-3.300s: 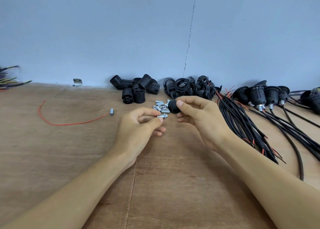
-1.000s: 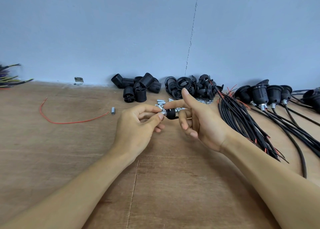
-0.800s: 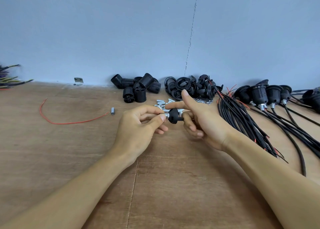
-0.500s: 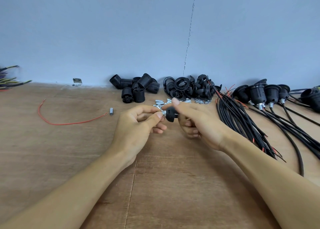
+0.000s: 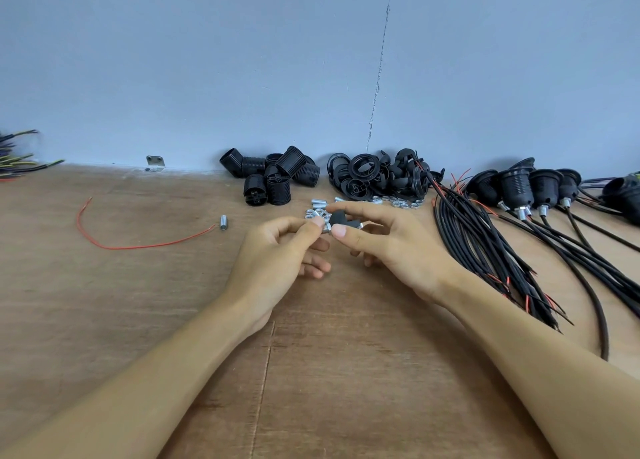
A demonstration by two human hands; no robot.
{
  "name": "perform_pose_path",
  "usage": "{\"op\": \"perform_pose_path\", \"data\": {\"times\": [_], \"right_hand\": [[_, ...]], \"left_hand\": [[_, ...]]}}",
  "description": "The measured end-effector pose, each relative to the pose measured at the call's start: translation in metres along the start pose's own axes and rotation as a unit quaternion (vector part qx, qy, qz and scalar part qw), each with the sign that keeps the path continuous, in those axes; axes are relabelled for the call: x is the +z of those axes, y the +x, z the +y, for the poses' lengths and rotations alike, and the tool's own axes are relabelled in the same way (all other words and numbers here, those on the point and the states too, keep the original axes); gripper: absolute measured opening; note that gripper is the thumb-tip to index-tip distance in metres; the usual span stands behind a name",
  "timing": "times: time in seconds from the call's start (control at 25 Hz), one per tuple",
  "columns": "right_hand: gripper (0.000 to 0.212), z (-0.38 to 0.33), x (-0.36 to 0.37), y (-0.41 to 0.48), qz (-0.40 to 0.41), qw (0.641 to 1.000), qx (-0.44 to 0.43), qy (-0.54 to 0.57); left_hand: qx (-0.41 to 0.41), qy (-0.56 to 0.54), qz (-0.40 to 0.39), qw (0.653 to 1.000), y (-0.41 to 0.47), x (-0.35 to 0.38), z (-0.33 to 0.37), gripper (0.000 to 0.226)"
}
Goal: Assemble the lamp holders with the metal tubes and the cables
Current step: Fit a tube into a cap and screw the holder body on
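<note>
My right hand (image 5: pixel 391 247) pinches a small black lamp holder cap (image 5: pixel 338 219) between thumb and forefinger, above the wooden table (image 5: pixel 173 302). My left hand (image 5: pixel 277 254) pinches a short metal tube (image 5: pixel 325 228) at the cap's left side; most of the tube is hidden by my fingertips. Behind my hands lies a small pile of loose metal tubes and nuts (image 5: pixel 317 207). A bundle of black cables (image 5: pixel 485 250) with red wire ends lies to the right.
Black threaded holder bodies (image 5: pixel 273 178) and black rings (image 5: pixel 374 178) are heaped by the blue wall. Assembled holders with cables (image 5: pixel 519 190) stand at the far right. A red wire (image 5: pixel 138 245) and a single tube (image 5: pixel 223 222) lie left. More wires (image 5: pixel 17 157) at far left.
The right hand has re-gripped the cap, its fingers shifting around it, while the left hand keeps pinching the tube against the cap. Both hands stay in the same spot.
</note>
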State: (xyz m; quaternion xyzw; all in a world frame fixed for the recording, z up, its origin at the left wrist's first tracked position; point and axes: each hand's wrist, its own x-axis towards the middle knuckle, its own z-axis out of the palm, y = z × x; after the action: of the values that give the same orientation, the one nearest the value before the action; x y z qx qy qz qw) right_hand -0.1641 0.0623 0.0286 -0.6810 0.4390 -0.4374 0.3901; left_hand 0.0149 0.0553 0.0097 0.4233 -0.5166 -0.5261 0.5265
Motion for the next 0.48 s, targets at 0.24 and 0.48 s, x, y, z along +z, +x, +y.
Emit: {"op": "perform_pose_path", "data": {"times": [0.24, 0.48], "right_hand": [[0.032, -0.005, 0.003, 0.000, -0.011, 0.998, 0.032, 0.046], [0.038, -0.011, 0.009, 0.000, -0.040, 0.994, 0.075, 0.067]], "left_hand": [[0.043, 0.112, -0.010, 0.993, -0.003, -0.001, 0.000, 0.036], [0.103, 0.162, 0.017, 0.981, -0.006, -0.001, 0.002, 0.037]]}}
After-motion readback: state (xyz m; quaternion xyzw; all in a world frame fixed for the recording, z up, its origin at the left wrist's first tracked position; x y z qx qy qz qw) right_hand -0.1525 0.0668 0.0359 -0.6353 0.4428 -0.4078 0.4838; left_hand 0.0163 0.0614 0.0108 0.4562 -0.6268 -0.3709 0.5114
